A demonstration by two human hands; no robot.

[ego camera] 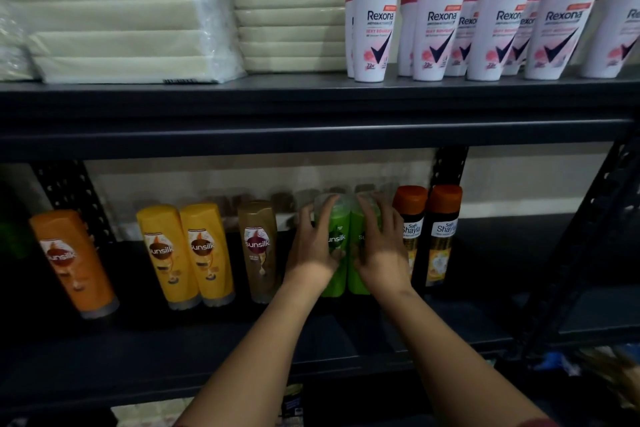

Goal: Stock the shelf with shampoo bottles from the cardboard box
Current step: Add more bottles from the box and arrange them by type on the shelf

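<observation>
Two green Sunsilk shampoo bottles stand side by side on the dark lower shelf (346, 333). My left hand (313, 246) grips the left green bottle (334, 274), fingers curled over its top. My right hand (382, 250) holds the right green bottle (356, 267) the same way and hides most of it. Left of them stand a brown Sunsilk bottle (259, 253), two yellow ones (185, 253) and an orange one (74, 263). The cardboard box is out of view.
Two dark Safi Shayla bottles (429, 236) with orange caps stand close to my right hand. The upper shelf (311, 104) carries several pink-capped Rexona deodorants (440, 17) and wrapped pale stacks (114, 10). A perforated shelf post (581, 253) slants at the right.
</observation>
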